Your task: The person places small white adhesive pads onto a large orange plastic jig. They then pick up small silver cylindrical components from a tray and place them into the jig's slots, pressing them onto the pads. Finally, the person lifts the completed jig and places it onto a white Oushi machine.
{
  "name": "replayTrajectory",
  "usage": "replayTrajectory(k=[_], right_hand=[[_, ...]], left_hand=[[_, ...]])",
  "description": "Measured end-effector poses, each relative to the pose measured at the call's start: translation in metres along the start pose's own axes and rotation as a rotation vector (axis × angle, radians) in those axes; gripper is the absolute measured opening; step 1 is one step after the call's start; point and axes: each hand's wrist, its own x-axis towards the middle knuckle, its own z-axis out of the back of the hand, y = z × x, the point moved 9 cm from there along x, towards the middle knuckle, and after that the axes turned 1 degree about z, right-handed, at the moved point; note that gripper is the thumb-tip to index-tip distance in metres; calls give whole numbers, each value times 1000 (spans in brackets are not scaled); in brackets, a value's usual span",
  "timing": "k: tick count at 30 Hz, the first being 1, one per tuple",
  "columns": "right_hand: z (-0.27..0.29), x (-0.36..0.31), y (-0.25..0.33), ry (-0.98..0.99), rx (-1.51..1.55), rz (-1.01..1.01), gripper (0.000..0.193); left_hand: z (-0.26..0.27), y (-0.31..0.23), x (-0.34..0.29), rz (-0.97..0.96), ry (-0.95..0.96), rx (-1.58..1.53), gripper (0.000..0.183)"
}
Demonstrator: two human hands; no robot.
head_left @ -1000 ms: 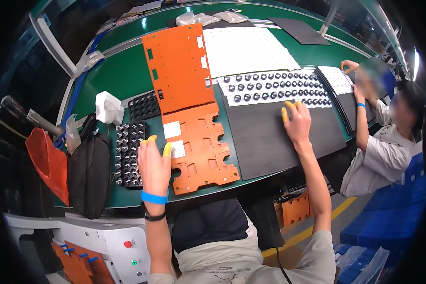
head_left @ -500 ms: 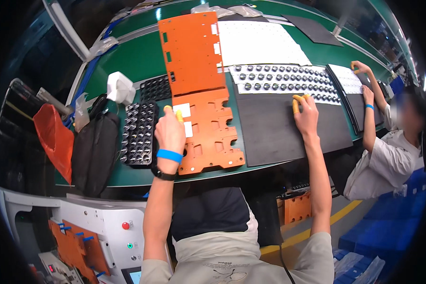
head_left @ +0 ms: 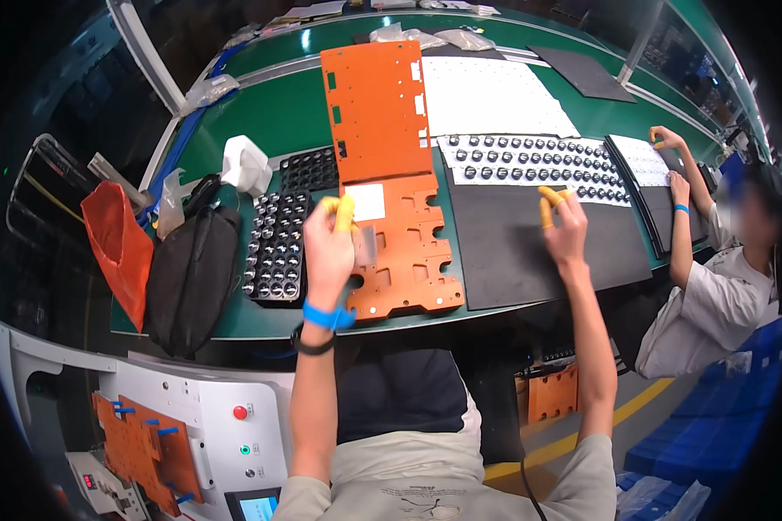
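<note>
My left hand [head_left: 328,252], yellow covers on its fingertips, is over the left edge of an orange plate fixture [head_left: 408,256]. Its thumb and finger are pinched at the edge of a thin white rectangular piece [head_left: 371,201]. A blurred greyish piece [head_left: 367,247] shows beside that hand; whether the fingers hold either piece is unclear. Above a dark foam sheet [head_left: 513,260] is my right hand [head_left: 568,236], its yellow-covered thumb and finger drawn together. Anything between them is too small to see. The fixture's orange upper panel [head_left: 378,113] lies beyond its lower part.
Left of the fixture are black trays of round parts [head_left: 274,247] and a white container [head_left: 247,165]. A black bag [head_left: 195,278] and an orange pouch [head_left: 117,247] flank the table's left end. White sheets with black knobs [head_left: 539,161] lie behind the foam. A co-worker [head_left: 712,260] works at right.
The view has shifted, moving the scene slightly right and down. My left fingers have come together by the white pieces, and the nearer piece now looks greyer and tilted. My right hand remains over the foam.
</note>
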Motion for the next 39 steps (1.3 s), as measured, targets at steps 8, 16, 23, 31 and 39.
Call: replayTrajectory(k=[8, 16, 23, 31, 39], right_hand=[[17, 19, 162, 60, 671, -112, 35], [16, 11, 113, -40, 535, -260, 33], [9, 3, -64, 54, -161, -303, 25], [-3, -1, -114, 195, -411, -148, 25], [-11, -4, -115, 184, -388, -118, 23]], left_hand=[[-135, 11, -109, 649, 618, -1599, 42], [-125, -10, -65, 112, 237, -232, 27], [-104, 16, -65, 269, 235, -207, 32], [-104, 15, -65, 292, 227, -210, 35], [-102, 16, -66, 289, 232, -173, 37]])
